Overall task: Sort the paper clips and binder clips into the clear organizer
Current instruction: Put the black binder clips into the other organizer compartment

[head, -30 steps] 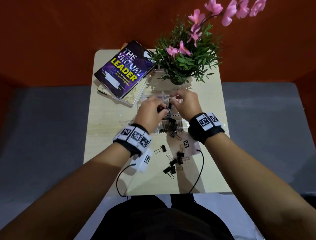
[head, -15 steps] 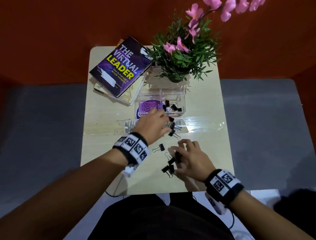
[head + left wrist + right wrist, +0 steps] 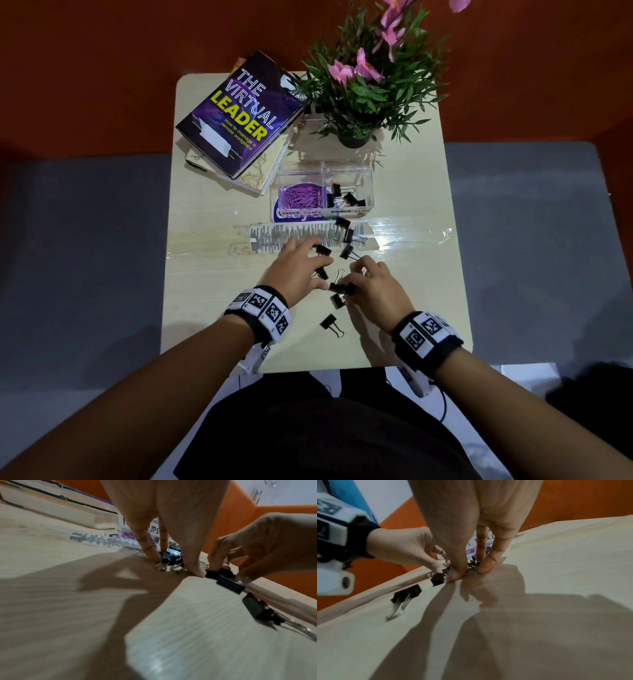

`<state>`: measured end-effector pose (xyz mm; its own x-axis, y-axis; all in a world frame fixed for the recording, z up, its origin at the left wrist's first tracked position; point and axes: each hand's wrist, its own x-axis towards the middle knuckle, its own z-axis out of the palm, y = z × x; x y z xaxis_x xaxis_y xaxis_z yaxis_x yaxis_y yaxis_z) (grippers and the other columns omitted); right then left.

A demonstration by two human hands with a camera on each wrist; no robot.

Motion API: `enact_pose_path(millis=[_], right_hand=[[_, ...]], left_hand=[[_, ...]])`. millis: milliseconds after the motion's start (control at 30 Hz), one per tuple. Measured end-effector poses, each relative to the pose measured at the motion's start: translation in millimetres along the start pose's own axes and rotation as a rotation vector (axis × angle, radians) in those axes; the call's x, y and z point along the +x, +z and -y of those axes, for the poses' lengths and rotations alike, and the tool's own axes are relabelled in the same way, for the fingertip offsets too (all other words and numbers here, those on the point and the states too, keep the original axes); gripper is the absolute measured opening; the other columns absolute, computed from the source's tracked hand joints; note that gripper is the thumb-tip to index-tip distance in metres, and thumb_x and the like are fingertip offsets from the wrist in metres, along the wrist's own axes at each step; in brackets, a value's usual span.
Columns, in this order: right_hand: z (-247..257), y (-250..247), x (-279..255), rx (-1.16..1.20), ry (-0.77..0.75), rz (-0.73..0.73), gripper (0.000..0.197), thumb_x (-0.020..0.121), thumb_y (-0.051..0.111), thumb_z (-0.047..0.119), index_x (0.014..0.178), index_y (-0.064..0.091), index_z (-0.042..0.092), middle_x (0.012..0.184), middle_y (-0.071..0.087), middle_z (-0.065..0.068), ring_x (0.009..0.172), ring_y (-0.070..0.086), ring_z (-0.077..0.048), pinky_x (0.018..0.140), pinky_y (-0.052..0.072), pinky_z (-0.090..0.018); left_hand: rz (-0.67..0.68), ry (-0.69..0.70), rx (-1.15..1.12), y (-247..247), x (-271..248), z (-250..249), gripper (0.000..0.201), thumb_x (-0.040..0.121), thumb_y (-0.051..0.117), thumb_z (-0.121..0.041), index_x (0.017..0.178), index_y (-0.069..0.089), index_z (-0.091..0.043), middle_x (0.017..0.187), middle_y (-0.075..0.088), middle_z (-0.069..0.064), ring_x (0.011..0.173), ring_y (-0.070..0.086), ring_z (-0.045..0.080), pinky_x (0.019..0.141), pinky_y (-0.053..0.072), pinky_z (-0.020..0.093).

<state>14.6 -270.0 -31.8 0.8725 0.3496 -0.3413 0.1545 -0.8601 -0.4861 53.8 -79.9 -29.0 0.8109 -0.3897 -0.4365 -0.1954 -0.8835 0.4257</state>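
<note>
1. I see the pale wooden counter [image 3: 212,274] carrying everything.
2. The clear plastic organizer [image 3: 368,178] sits mid-counter, purple paper clips [image 3: 301,198] in its left compartment, some black binder clips [image 3: 349,198] in its right.
3. My left hand [image 3: 298,270] has fingertips curled down onto a loose black binder clip [image 3: 169,559].
4. My right hand [image 3: 376,291] pinches another black clip [image 3: 342,288] beside it.

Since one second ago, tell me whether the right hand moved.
Yes. The right hand moved from the clear plastic organizer toward the table's near edge, among loose black binder clips.
</note>
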Motion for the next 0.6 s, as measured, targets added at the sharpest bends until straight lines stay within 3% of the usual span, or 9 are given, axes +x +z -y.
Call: enact_pose_path(millis=[133,267,367,467,600], right_hand=[[2,-6,9,0.000,0.014,0.036,0.031,0.074,0.073,0.017,0.104,0.064,0.016,0.111,0.051,-0.013,0.093,0.049,-0.035,0.071,0.052,-0.045],[-1,-11,12,0.070,0.049,-0.039,0.018,0.072,0.071,0.020,0.087,0.061,0.018,0.099,0.053,-0.010,0.082,0.055,-0.034,0.065,0.053,-0.039],[0,-13,11,0.115,0.107,-0.105,0.013,0.071,0.068,0.017,0.074,0.056,0.021,0.092,0.052,-0.009,0.071,0.055,-0.032,0.058,0.049,-0.032],[3,-17,10,0.148,0.215,-0.218,0.019,0.083,0.060,0.021,0.069,0.058,0.010,0.087,0.053,-0.011,0.061,0.054,-0.031,0.056,0.049,-0.032],[3,-27,9,0.178,0.219,-0.153,0.013,0.084,0.054,0.010,0.081,0.064,0.001,0.090,0.057,-0.017,0.073,0.057,-0.036,0.064,0.044,-0.031]], left_hand=[[-0.061,0.027,-0.029,3,3,1,0.030,0.078,0.075,-0.033,0.101,0.064,-0.019,0.130,0.045,0.003,0.115,0.044,0.029,0.095,0.047,0.043],[-0.102,0.023,-0.012,-1,6,0,0.025,0.078,0.073,-0.033,0.085,0.057,-0.015,0.101,0.039,0.000,0.095,0.046,0.023,0.079,0.045,0.031],[-0.081,0.034,-0.022,-7,8,-3,0.020,0.081,0.070,-0.026,0.086,0.057,-0.012,0.098,0.043,0.002,0.085,0.046,0.019,0.074,0.045,0.029],[-0.078,0.041,-0.032,-9,9,-5,0.014,0.084,0.065,-0.018,0.092,0.058,-0.009,0.105,0.050,0.006,0.079,0.043,0.016,0.073,0.048,0.030],[-0.068,0.023,-0.040,-10,11,-8,0.012,0.084,0.060,-0.013,0.094,0.058,-0.006,0.103,0.054,0.009,0.084,0.050,0.021,0.072,0.039,0.026]])
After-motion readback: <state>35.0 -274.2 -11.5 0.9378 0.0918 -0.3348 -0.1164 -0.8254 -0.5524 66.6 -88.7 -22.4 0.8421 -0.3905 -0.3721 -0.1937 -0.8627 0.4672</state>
